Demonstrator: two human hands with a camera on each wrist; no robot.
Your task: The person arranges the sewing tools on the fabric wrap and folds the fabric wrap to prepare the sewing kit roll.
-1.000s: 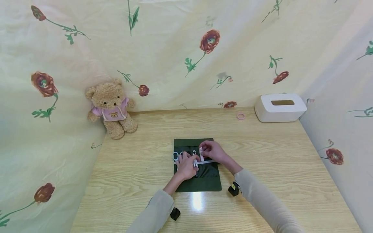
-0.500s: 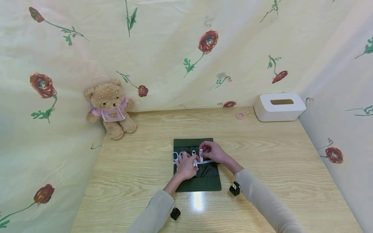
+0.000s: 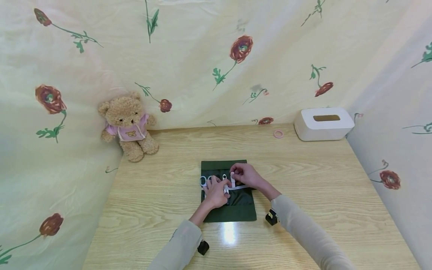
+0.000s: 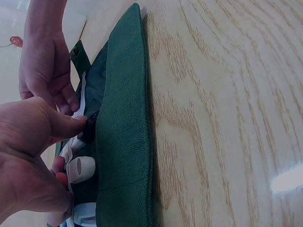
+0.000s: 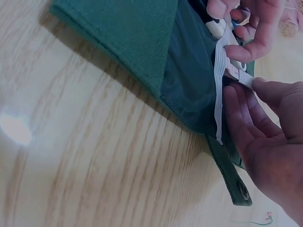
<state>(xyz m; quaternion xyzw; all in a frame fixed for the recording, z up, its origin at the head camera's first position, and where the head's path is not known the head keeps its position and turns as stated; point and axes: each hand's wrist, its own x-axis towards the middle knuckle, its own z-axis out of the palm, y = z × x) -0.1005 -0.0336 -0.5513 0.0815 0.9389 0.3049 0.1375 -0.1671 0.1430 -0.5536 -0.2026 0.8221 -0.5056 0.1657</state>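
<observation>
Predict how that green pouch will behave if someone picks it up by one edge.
The green pouch would likely sag, since its cloth edge ripples slightly in the left wrist view. Its snap strap would probably dangle, the end lying unfastened.

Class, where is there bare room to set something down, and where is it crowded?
Bare pale wooden table lies between the brown plush bear and the dark green fabric pouch, and right of the pouch, in front of the white rectangular tissue box. The pouch is crowded: left grip, right grip, pale blue ring handles and white elastic strap.
</observation>
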